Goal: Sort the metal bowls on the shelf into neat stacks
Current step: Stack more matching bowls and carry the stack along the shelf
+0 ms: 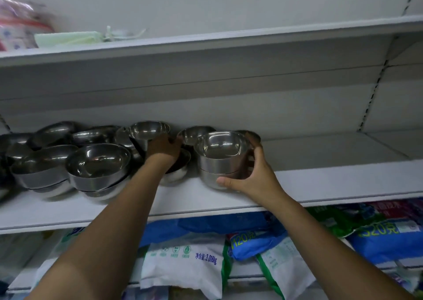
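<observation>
While my right hand [249, 176] clamps the small stack of bowls [217, 160], thumb pressed on the lowest bowl's front and fingers [257, 150] curled round its right side, the stack stands upright on the white shelf [320, 180], set back a little from the front edge. To the right of the stack the shelf runs bare as far as the slotted upright post, with open board both in front and behind.

Just left of the stack, my left hand [163, 150] reaches in with its back toward me and touches the lower side of a tilted bowl [147, 129]. Its fingers are hidden behind the hand, so I cannot tell whether they grip that bowl or only rest on it. Under that wrist, beside the stack, lies a single bowl [177, 174]. Behind the stack, near the back wall, another bowl [194, 134] shows its rim.

Farther left of the stack sits a loose heap of bowls [96, 162], some nested, some tipped, the nearest ones close to the front edge. Below the stack, under the shelf, lie printed bags [183, 260].
</observation>
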